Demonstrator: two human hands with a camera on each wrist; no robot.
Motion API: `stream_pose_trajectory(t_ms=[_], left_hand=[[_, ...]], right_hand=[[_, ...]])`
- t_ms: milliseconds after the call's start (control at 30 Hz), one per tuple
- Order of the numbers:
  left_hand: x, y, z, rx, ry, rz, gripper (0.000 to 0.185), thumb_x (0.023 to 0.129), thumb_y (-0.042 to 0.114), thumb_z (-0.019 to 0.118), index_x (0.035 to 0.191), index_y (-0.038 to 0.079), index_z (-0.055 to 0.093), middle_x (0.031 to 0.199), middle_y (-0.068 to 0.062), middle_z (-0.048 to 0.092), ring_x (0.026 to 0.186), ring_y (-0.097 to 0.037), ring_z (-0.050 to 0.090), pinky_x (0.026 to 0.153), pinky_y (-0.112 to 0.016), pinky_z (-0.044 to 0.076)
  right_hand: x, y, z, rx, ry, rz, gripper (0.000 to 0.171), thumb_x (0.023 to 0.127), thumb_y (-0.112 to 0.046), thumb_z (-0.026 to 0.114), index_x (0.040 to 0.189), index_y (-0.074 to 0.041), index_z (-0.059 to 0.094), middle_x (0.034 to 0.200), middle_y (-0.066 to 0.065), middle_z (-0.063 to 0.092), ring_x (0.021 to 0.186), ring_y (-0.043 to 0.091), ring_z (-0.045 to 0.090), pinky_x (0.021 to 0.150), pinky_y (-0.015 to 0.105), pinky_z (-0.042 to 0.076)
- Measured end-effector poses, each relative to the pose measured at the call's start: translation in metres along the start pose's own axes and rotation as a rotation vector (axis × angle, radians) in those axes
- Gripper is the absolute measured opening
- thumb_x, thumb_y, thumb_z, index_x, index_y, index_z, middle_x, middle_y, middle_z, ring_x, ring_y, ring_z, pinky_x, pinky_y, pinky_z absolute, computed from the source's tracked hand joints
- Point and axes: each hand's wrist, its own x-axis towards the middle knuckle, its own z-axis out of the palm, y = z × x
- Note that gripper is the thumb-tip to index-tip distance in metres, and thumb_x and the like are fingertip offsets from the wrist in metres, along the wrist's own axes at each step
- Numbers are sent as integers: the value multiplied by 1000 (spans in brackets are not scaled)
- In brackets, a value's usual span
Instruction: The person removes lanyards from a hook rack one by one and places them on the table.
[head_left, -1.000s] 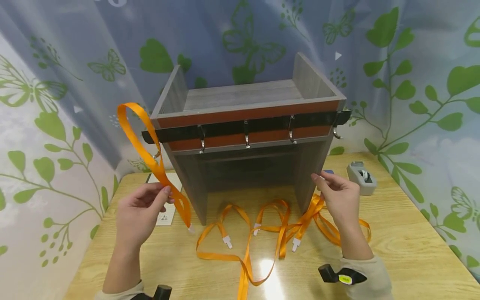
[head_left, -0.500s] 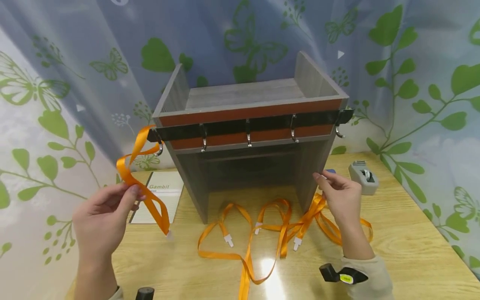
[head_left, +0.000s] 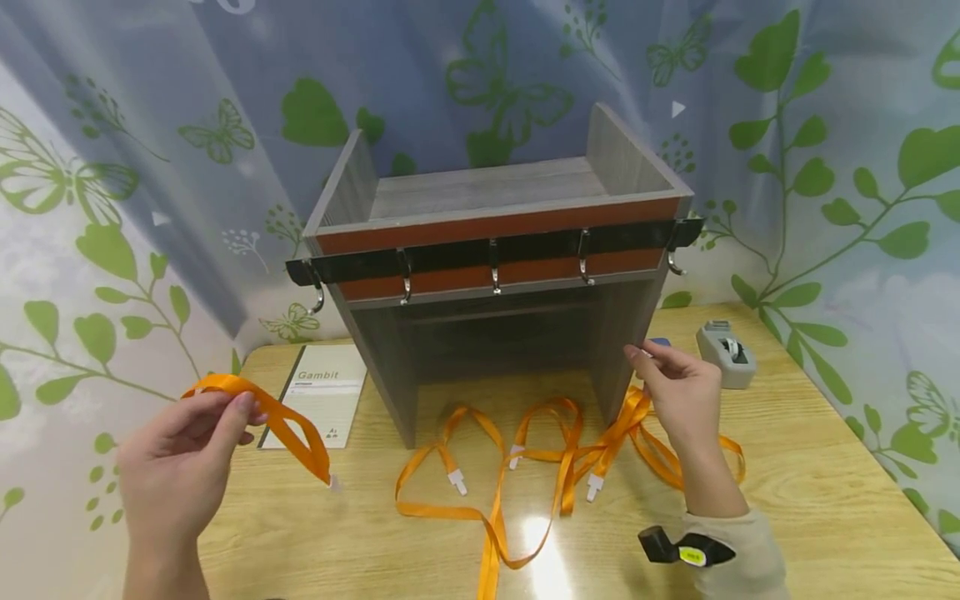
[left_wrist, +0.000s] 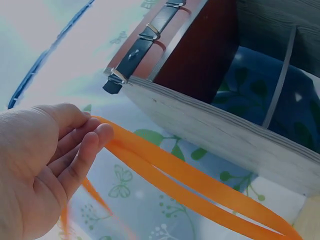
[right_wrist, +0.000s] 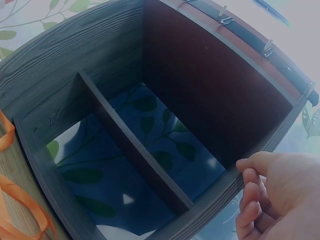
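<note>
My left hand (head_left: 183,454) pinches an orange lanyard (head_left: 281,421) above the table's left side; its white clip end dangles by the tabletop. In the left wrist view the same lanyard (left_wrist: 200,187) runs out from my fingers (left_wrist: 87,150). The grey wooden shelf unit (head_left: 495,275) stands on the table with a black hook rail (head_left: 495,254) across its front; all hooks are bare. My right hand (head_left: 675,392) touches the unit's right side panel with loosely bent fingers (right_wrist: 250,187). Several more orange lanyards (head_left: 540,458) lie tangled on the table before the unit.
A booklet marked Gambit (head_left: 318,392) lies at the left of the unit. A grey tape dispenser (head_left: 723,354) sits at the back right. The wooden table (head_left: 825,500) is backed by a leaf-patterned curtain (head_left: 150,167). A wrist-worn device (head_left: 686,552) shows on my right sleeve.
My left hand has pulled the orange lanyard down and left, off the leftmost hook, which is now bare. The right hand has stayed on the unit's side.
</note>
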Motion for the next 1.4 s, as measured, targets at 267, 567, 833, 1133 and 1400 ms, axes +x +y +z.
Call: stream_pose_trajectory(t_ms=[267, 567, 833, 1133, 1400], left_hand=[[-12, -5, -7, 66, -10, -21, 15, 78, -33, 58, 91, -27, 63, 87, -9, 77, 69, -12, 74, 58, -17, 58], [-21, -29, -13, 302, -91, -38, 14, 78, -29, 64, 88, -22, 68, 88, 4, 78, 73, -6, 74, 62, -18, 59], [-31, -37, -16, 390, -190, 37, 23, 71, -34, 66, 85, -16, 70, 89, 2, 77, 75, -5, 74, 63, -19, 59], [-51, -61, -17, 408, -311, 129, 34, 63, -34, 71, 83, -7, 75, 81, -14, 76, 77, -2, 73, 61, -14, 58], [-70, -73, -17, 451, -393, 75, 30, 68, -24, 76, 84, 0, 76, 81, -15, 75, 79, 1, 71, 63, -14, 58]], right_hand=[[0, 0, -1, -15, 6, -25, 23, 86, -9, 78, 104, 6, 75, 64, -16, 67, 47, 5, 49, 43, 16, 42], [0, 0, -1, -2, 17, -7, 23, 86, -9, 79, 103, 6, 76, 64, -13, 68, 48, 7, 53, 45, 15, 46], [-2, 1, -1, -29, 6, 22, 24, 86, -11, 79, 105, 4, 76, 65, -13, 68, 51, 8, 56, 47, 16, 49], [-1, -1, 0, 13, 18, -6, 23, 85, -7, 79, 103, 7, 75, 64, -12, 69, 54, 3, 58, 50, 14, 51], [-1, -1, 0, -11, 17, -19, 22, 85, -9, 79, 102, 4, 77, 64, -13, 68, 56, 6, 59, 51, 14, 52]])
